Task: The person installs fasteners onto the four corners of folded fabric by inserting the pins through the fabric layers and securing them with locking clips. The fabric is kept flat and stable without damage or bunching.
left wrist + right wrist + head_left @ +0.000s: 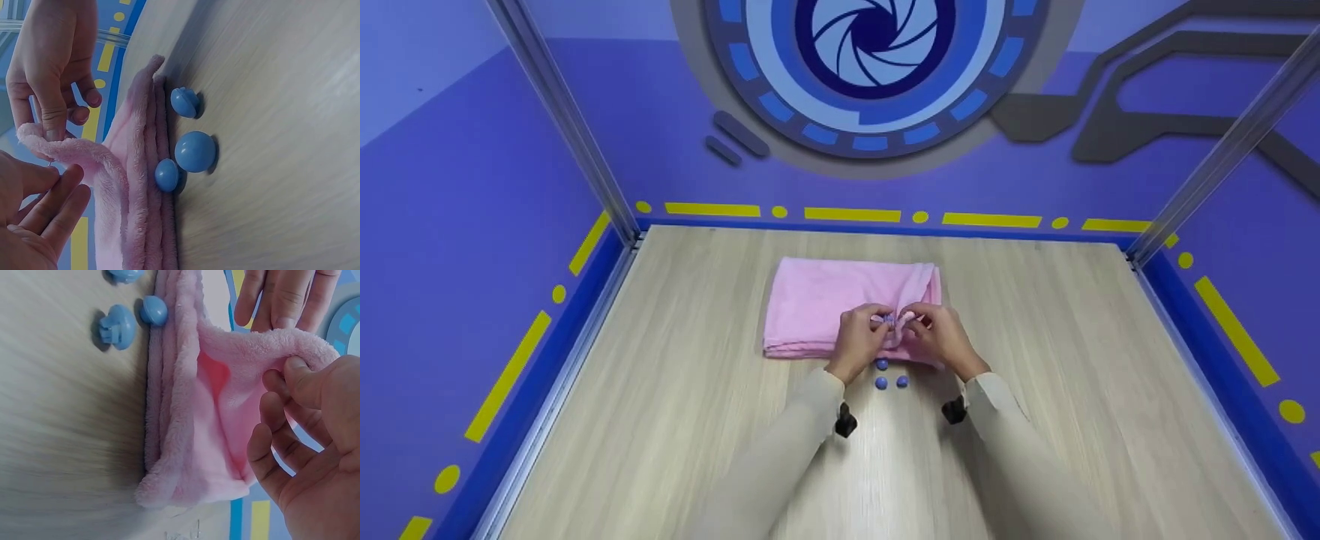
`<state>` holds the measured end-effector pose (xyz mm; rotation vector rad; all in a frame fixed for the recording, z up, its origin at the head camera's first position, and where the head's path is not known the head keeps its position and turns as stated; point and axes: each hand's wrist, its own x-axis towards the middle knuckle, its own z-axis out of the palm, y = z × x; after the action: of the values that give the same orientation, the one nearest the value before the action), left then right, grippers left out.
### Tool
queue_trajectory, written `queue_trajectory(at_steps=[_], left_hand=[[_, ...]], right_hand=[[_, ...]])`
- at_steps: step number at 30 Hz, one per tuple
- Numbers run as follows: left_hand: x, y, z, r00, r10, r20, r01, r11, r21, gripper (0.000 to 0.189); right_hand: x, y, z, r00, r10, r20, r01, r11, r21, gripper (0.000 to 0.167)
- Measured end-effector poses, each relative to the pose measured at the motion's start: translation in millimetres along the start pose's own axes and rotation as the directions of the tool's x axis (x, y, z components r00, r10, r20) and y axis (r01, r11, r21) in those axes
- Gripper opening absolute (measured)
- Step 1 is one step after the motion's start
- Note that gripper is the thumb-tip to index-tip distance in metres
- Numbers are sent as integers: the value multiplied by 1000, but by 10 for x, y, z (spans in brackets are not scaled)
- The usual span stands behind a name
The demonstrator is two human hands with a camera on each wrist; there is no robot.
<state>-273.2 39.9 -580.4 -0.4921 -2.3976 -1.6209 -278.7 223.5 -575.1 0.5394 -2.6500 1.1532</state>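
Note:
A folded pink plush blanket (825, 300) lies on the table. My right hand (945, 335) pinches its raised edge between thumb and index finger; the other fingers are loosely bent in the right wrist view. Facing it, my left hand (861, 337) has its fingertips right at that same edge. A thin shiny pin (50, 163) shows at the left fingertips, and what it belongs to is mostly hidden by the fingers. Close to the blanket's near edge sit three blue blanket clips: a round one (195, 151), a smaller one (167, 175) and one with a notched side (185, 102).
The wood-grain table (697, 300) is enclosed by blue-purple printed panels (660, 135) at the back and sides. Metal frame posts (570, 112) stand at the corners. A black wrist device (846, 421) is strapped by each sleeve.

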Motion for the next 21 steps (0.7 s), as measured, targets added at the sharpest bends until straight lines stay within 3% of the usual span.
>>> queue_trajectory(at_steps=[7, 12, 17, 21], left_hand=[[11, 18, -6, 999, 12, -29, -12, 1000, 7, 19], [21, 28, -19, 998, 59, -39, -58, 998, 23, 19], [40, 47, -33, 994, 96, -46, -95, 995, 29, 21], [46, 54, -34, 994, 82, -71, -81, 996, 23, 22]], right_hand=[[2, -23, -18, 1000, 12, 5, -12, 1000, -12, 21], [14, -19, -27, 999, -30, -28, 29, 1000, -11, 18], [23, -35, -40, 994, -71, -82, 72, 997, 20, 29], [23, -42, -37, 990, -63, -122, 67, 997, 31, 41]])
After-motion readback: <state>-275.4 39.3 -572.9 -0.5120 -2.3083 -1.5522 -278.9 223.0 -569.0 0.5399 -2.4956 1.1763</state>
